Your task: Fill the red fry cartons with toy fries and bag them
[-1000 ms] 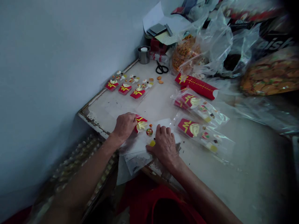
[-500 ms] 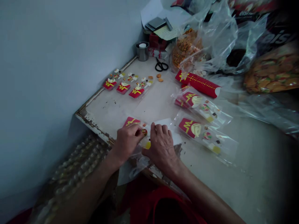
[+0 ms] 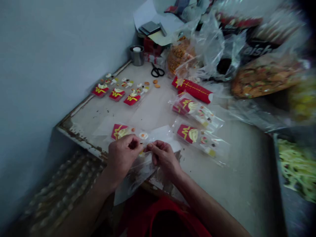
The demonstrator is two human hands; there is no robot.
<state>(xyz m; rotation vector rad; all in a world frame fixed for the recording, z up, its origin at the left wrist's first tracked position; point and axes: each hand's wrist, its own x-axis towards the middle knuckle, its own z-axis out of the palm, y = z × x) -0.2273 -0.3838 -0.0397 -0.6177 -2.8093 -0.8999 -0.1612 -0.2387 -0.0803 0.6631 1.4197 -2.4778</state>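
Note:
My left hand (image 3: 123,156) is closed in a pinch over the near side of a clear plastic bag (image 3: 137,171); whatever its fingertips hold is hidden. My right hand (image 3: 164,156) is closed too, its thumb and forefinger meeting near the left fingertips, with what lies between them too small to make out. In the bag's far part show a red fries carton piece (image 3: 118,131) with a yellow zigzag mark and a small fried-egg piece (image 3: 143,135). White paper (image 3: 163,133) lies beside the bag. Loose plastic hangs over the table's near edge.
Filled clear bags (image 3: 189,133) lie to the right, below a red printed roll (image 3: 194,89). Smaller filled packs (image 3: 116,93) sit at the back left. Scissors (image 3: 157,70), a metal cup (image 3: 137,56) and bulk bags (image 3: 266,75) stand behind; pale yellow pieces (image 3: 297,168) are at right.
My view has turned right, bringing the pale yellow pieces in. My right hand has gone from lying over the bag to a pinch near the left fingertips. The fried-egg piece now shows.

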